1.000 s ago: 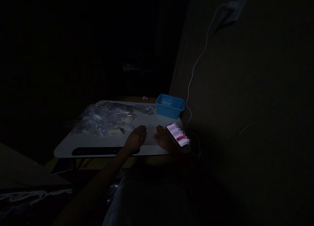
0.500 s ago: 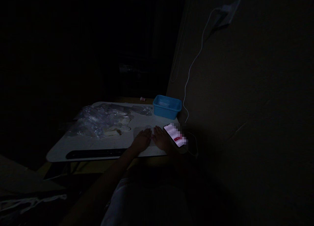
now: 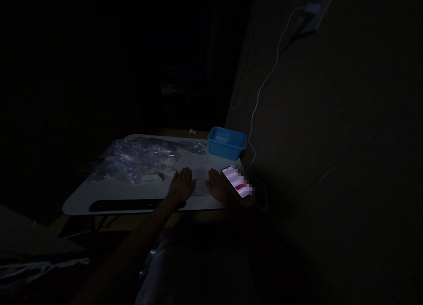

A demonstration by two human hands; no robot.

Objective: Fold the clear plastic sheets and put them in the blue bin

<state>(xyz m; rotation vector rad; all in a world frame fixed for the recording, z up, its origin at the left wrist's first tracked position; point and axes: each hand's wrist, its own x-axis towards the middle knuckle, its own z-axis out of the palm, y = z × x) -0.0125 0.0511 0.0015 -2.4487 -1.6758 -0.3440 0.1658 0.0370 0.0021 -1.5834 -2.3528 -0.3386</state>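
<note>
Both palms face down over a thin clear plastic piece, perhaps a bag [image 3: 200, 181], on the white folding table [image 3: 125, 192]. My left hand [image 3: 181, 184] lies flat with fingers stretched forward, on the plastic's left side. On its right side rests my right hand [image 3: 216, 184], fingers also extended, close to a lit phone [image 3: 236, 181]. A heap of crumpled clear plastic [image 3: 132, 159] covers the table's left part, with pale pieces [image 3: 153, 177] at its near edge that I cannot make out.
A blue plastic basin [image 3: 226, 144] stands at the back right corner. Behind the table sits a small pinkish roll or cap [image 3: 193, 132]. A white cable [image 3: 259, 93] hangs from a wall socket [image 3: 313, 16] at right. A dark slot [image 3: 132, 205] runs along the front edge. The room is very dark.
My left hand has slid left, away from my right hand, uncovering more of the clear plastic between them. My right hand has stayed nearly in place. The view has shifted slightly.
</note>
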